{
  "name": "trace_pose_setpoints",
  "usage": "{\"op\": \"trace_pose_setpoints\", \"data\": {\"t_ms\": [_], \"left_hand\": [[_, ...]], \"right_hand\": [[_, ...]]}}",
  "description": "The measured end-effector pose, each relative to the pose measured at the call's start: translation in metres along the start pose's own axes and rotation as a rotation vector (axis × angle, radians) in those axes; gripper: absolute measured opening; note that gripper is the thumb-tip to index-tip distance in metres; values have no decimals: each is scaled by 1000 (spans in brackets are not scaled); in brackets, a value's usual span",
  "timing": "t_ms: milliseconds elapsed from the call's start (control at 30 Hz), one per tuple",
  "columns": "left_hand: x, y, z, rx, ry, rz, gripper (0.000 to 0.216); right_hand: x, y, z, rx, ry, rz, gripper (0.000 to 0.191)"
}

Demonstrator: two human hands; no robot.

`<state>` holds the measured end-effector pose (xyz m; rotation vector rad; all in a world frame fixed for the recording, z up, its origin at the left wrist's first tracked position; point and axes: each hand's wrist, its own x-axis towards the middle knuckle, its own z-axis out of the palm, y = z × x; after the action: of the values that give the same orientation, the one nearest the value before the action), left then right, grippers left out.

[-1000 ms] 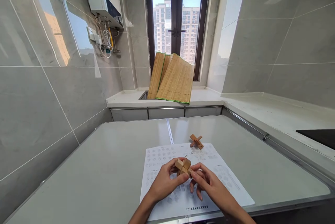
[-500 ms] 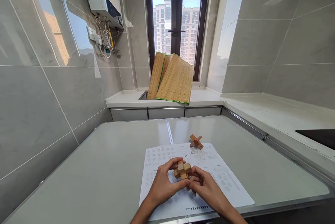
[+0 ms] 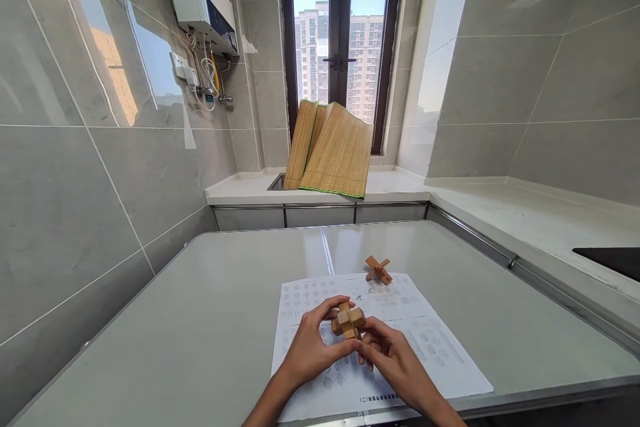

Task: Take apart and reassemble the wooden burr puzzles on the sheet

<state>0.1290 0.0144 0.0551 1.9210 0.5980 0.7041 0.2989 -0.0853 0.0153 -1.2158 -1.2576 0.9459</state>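
Above the printed sheet, a wooden burr puzzle (image 3: 349, 320) of interlocking blocks is held between both hands. My left hand (image 3: 316, 340) grips it from the left, thumb below and fingers over the top. From the right, my right hand (image 3: 393, 354) pinches its lower right side with thumb and fingers; some of those fingertips are hidden behind it. Farther back, a reddish-brown wooden cross-shaped puzzle piece (image 3: 379, 270) rests at the top edge of the paper sheet (image 3: 430, 354), which carries rows of small printed diagrams.
The sheet lies on a pale, glossy table (image 3: 200, 320) with a seam (image 3: 327, 250) down its middle. A bamboo mat (image 3: 337, 154) leans before the window on the white counter (image 3: 395, 180). A water heater (image 3: 203, 0) hangs on the left wall.
The puzzle has tilted slightly between my hands, so its blocks face a little differently. Both hands keep their hold. The whole view has shifted slightly.
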Motion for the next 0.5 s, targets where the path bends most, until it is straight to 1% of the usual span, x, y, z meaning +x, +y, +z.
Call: {"op": "trace_pose_setpoints", "data": {"t_ms": [100,167,267,367,433,500], "left_hand": [[-2,2,0,32,-15,8,63],[-3,2,-1,42,-19,10,65],[-1,3,-3,48,2,26,65],[1,6,-4,52,37,52,65],[2,7,-4,52,50,62,64],[3,7,-4,46,45,70,64]], "right_hand": [[0,-2,-1,63,-26,23,37],[-1,-2,-1,165,-59,50,40],[-2,-3,0,415,-62,115,52],[-3,-6,0,654,3,181,54],[-2,-11,0,715,-15,198,51],[0,-14,0,708,-67,203,50]]}}
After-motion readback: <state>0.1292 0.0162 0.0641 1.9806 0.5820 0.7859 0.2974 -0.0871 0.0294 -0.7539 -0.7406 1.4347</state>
